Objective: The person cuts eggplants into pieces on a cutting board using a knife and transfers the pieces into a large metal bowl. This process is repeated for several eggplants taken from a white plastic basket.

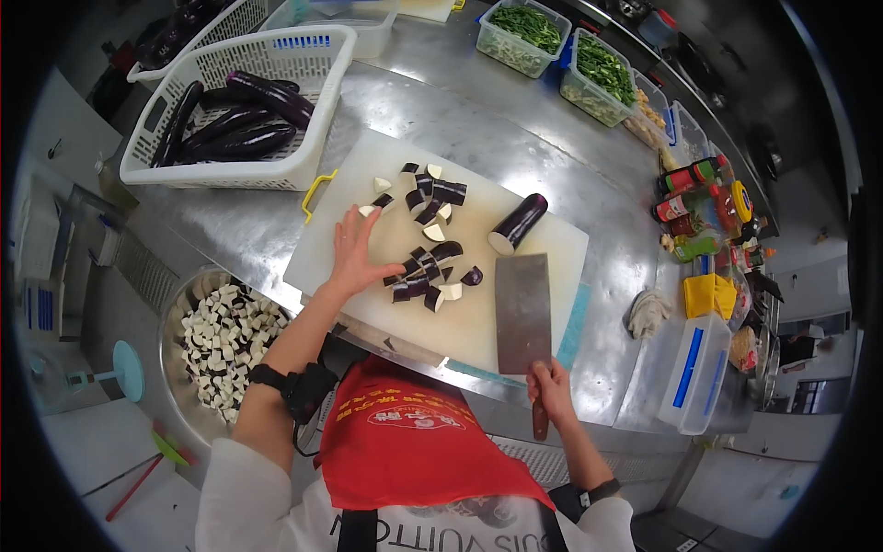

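Observation:
My right hand (pixel 549 391) grips the wooden handle of a cleaver (pixel 522 313), whose broad blade lies over the right part of the white cutting board (pixel 368 166). Fingers spread, my left hand (pixel 357 253) is at the board's left side, beside the cut eggplant chunks (pixel 423 267); its thumb is close to or touching one of them. More chunks (pixel 432 198) lie farther back on the board. A cut length of eggplant (pixel 520 224), pale cut face toward me, rests just beyond the cleaver blade.
A white basket (pixel 322 120) of whole eggplants (pixel 244 129) stands back left. Below the counter at left, a metal bowl (pixel 175 359) holds diced eggplant. Tubs of chopped greens (pixel 602 69), bottles (pixel 690 207), a cloth (pixel 650 313) and a clear bin (pixel 704 377) line the right.

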The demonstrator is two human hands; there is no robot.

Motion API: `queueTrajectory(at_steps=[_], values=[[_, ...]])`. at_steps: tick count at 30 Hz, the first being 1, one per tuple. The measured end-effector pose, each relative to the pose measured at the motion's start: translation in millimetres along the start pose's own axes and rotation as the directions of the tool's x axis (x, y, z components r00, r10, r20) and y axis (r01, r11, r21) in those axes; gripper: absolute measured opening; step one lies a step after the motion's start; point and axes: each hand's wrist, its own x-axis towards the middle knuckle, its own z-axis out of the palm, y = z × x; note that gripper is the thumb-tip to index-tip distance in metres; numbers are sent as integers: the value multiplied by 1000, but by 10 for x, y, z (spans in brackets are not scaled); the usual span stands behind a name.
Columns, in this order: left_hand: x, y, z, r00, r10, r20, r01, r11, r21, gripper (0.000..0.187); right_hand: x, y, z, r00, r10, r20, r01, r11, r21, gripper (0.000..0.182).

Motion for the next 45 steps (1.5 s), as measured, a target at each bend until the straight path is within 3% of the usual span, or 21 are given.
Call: queueTrajectory(at_steps=[2, 5, 8, 12, 13, 17, 21, 23, 26, 28, 30, 32, 34, 36, 37, 38, 40, 43, 45], values=[[69, 10, 106, 985, 84, 148, -79, 996, -39, 111, 38, 241, -9, 993, 120, 11, -120, 979, 167, 10], [-56, 299, 121, 892, 277, 357, -256, 961, -105, 108, 125, 244, 279, 988, 151, 24, -151, 935, 322, 10], [-237, 564, 195, 907, 310, 286, -326, 945, 11, 109, 283, 240, 602, 985, 157, 76, -174, 912, 371, 10], [-297, 610, 321, 951, 277, 135, -284, 958, 31, 95, 445, 176, 929, 973, 128, 192, -181, 940, 288, 10], [-306, 623, 340, 964, 250, 90, -251, 968, 1, 84, 477, 166, 980, 967, 120, 224, -177, 951, 254, 10], [-332, 648, 420, 987, 124, -105, -133, 987, -91, 71, 494, 52, 1198, 961, 86, 263, -136, 975, 175, 11], [-417, 599, 293, 980, 20, -200, -48, 989, -137, 71, 517, -21, 1321, 946, 43, 322, -79, 992, 101, 13], [-521, 542, 92, 967, -40, -253, 9, 992, -122, 70, 536, -92, 1405, 922, 39, 385, -33, 999, -24, 14], [-811, 351, -267, 904, -188, -384, 162, 982, -101, 70, 614, -159, 1751, 819, 36, 573, 32, 994, -108, 16], [-1107, 225, -559, 840, -277, -467, 292, 955, -41, 74, 615, -277, 2048, 728, 56, 683, 107, 975, -195, 17], [-1435, 28, -720, 694, -386, -608, 401, 908, -119, 73, 561, -440, 2392, 644, 104, 758, 236, 915, -327, 17], [-1776, -229, -885, 529, -509, -679, 542, 818, -191, 64, 625, -391, 2607, 549, 49, 834, 520, 761, -387, 20], [-2030, -479, -1010, 226, -699, -678, 545, 668, -507, 52, 605, -419, 2783, 457, -33, 889, 721, 598, -349, 22], [-2228, -633, -1158, -37, -812, -583, 399, 523, -754, 45, 648, -417, 2761, 464, -69, 883, 741, 576, -345, 22], [-2310, -697, -1226, -45, -784, -619, 448, 538, -714, 43, 665, -479, 2691, 477, -85, 875, 742, 572, -349, 20], [-2364, -784, -1245, -18, -727, -686, 534, 573, -621, 39, 686, -539, 2601, 495, -103, 863, 740, 570, -357, 18], [-2210, -812, -1275, 135, -678, -723, 512, 672, -535, 33, 738, -638, 2335, 565, -110, 818, 617, 714, -331, 16], [-1519, -553, -1210, 603, -533, -594, 366, 846, -388, 28, 800, -614, 1810, 709, -116, 695, 389, 887, -248, 12], [-910, -306, -1073, 855, -303, -421, 210, 944, -254, 34, 745, -532, 1442, 828, -122, 548, 249, 954, -164, 10]])
